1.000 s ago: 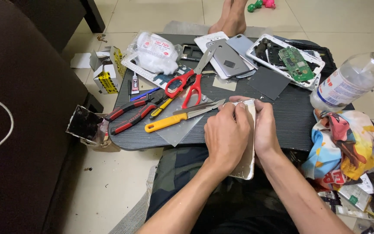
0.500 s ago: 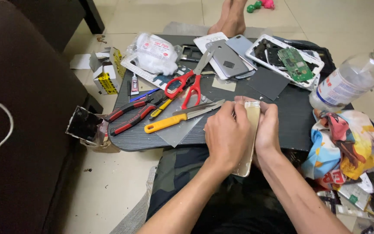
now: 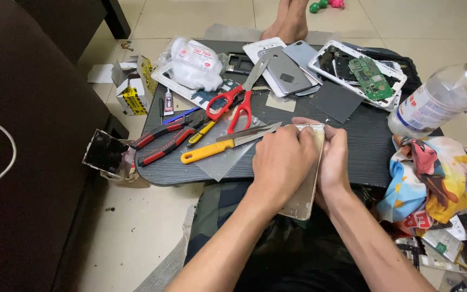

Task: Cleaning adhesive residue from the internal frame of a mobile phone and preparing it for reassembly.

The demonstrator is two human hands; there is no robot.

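Apparently both hands (image 3: 306, 165) grip lengthwise-away gold phone (image 3: 305, 197).

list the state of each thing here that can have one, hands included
left hand: closed over the gold phone shell, gripping it
right hand: gripping the shell's other edge
gold phone shell: held tilted above the lap
red scissors: blades shut, lying flat
yellow-handled knife: lying flat, blade bare
red-handled pliers: lying flat, handles apart
plastic bottle: lying tilted, cap on
white phone frame: opened, green board exposed

both hands (image 3: 304, 162) gripping gold phone shell (image 3: 305, 197), scissors (image 3: 234, 103) nearby
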